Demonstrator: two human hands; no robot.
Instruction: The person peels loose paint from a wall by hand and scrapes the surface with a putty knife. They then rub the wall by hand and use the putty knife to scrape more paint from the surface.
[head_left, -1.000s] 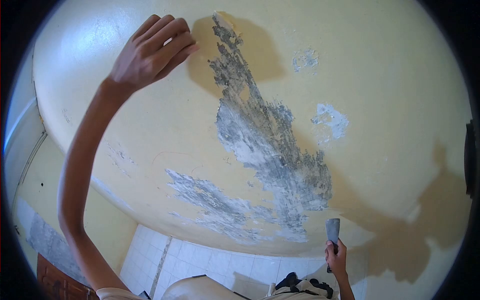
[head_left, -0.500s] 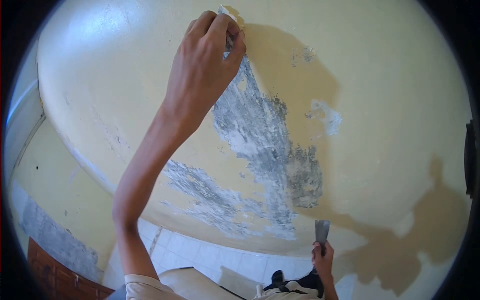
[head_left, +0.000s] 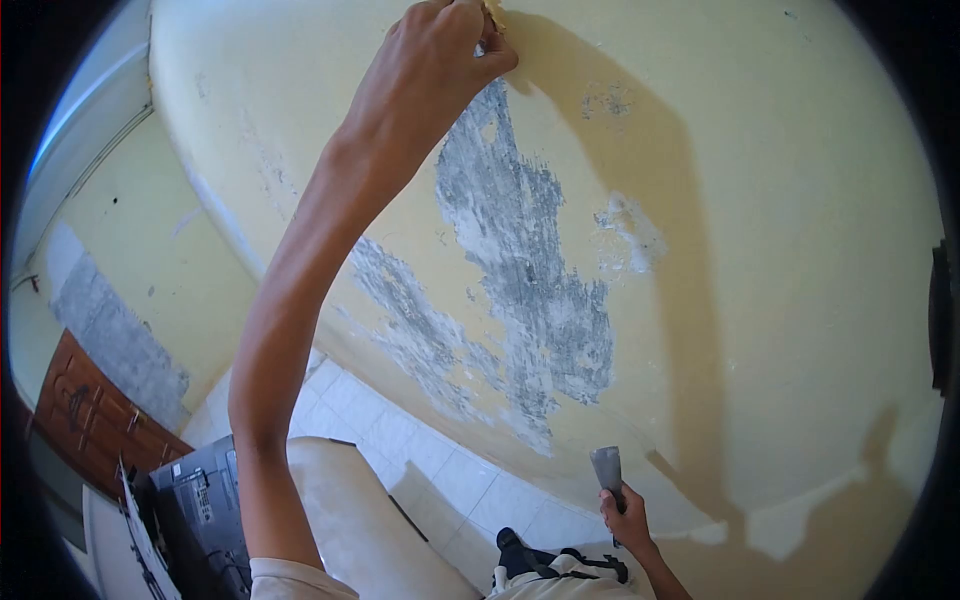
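High on the yellow wall [head_left: 790, 200], my left hand [head_left: 440, 40] has its fingers pinched around a loose flake of paint [head_left: 494, 14], at the top of a grey bare patch [head_left: 530, 270] where the paint is gone. The hand's upper edge meets the frame's top. Down at the lower right, my right hand [head_left: 626, 518] is closed round the handle of a scraper [head_left: 607, 468], its flat metal blade pointing up, apart from the wall patch.
White floor tiles [head_left: 470, 500] lie below the wall. A pale padded surface [head_left: 340, 510] and a dark flat appliance [head_left: 200, 500] stand at the lower left, near a carved brown wooden door [head_left: 90, 400]. Smaller chipped spots mark the wall.
The view has turned, showing more of the door and the appliance. My left hand is nearer the top edge, still pinching. My right hand with the scraper appears slightly lower and further left.
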